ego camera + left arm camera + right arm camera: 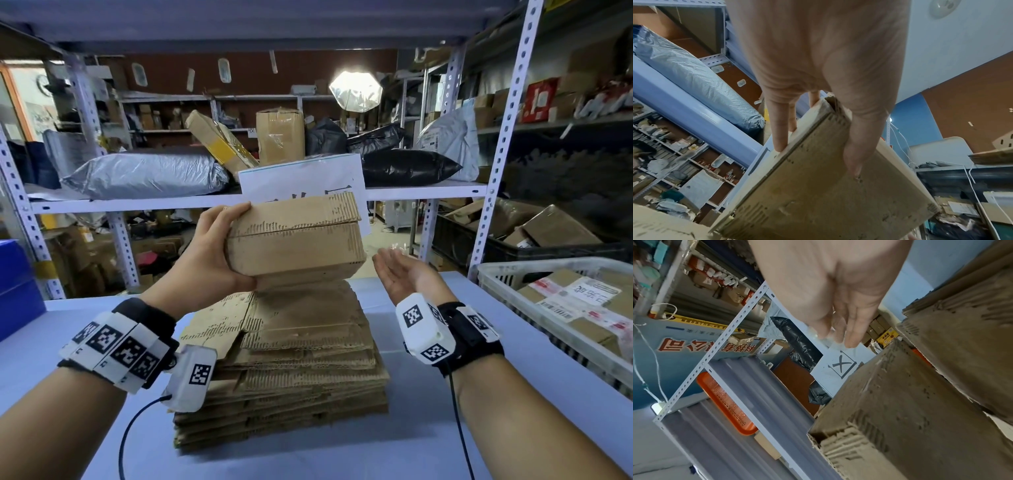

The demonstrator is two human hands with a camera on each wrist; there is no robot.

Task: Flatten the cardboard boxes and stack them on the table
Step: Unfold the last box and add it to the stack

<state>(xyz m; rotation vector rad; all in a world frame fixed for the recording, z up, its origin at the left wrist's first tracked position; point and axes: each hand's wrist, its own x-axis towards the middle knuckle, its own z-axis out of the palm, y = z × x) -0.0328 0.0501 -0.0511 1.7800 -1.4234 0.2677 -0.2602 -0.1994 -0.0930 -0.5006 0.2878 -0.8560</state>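
Note:
My left hand (227, 246) grips a closed, worn brown cardboard box (294, 240) by its left end, thumb on top and fingers underneath. In the left wrist view the thumb and fingers (780, 138) clamp the box (828, 194) at its corner. The box hangs just above a tall stack of flattened cardboard (291, 342) on the pale blue table (428, 428). My right hand (397, 270) is palm up, fingers relaxed, just right of the box and apart from it. In the right wrist view a clear scrap shows at the fingertips (851, 337), beside the box (910, 418).
A white mesh basket (496, 274) of labelled parcels stands at the table's right. A blue box (17, 284) sits at the left edge. Behind the table a metal shelf (137, 204) carries grey and black bags, cartons and a white sign (301, 178).

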